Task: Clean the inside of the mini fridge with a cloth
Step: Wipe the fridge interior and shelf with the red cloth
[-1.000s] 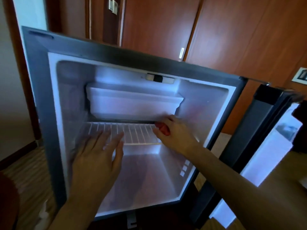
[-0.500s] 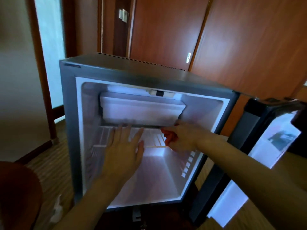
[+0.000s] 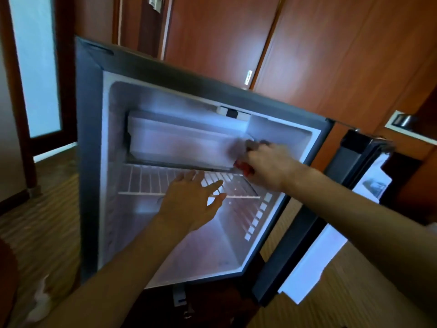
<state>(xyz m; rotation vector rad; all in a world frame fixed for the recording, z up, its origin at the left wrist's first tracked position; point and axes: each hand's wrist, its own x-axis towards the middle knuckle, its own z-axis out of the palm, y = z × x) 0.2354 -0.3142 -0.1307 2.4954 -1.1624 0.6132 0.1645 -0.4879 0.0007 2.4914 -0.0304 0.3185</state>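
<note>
Wiping stage, early by the look of it: right hand (image 3: 267,166) up at the right end of the white freezer box (image 3: 182,143), fingers curled round something red (image 3: 243,167), probably the cloth, though mostly hidden under the palm and blurred. Left hand (image 3: 191,200) flat and loose, fingers straight, nothing held, hovering at or resting on the front of the wire shelf (image 3: 151,183); contact not clear from this angle.

Mini fridge (image 3: 89,162) open toward the camera, door (image 3: 350,192) swung out to the right.

Contents, compartment by compartment:
- Freezer box at the top: closed front, inside not visible.
- Wire shelf below it: nothing on it but the left hand.
- Lower cavity and floor (image 3: 201,252): bare white liner, no bottles or food in sight.
- Door pocket: too washed out to tell.

Next move, as a guess: drag the red cloth along the underside and front of the freezer box, then down the right wall. Calls for firm pressure with the right hand and possibly lifting or sliding out the shelf with the left to reach the back wall.
</note>
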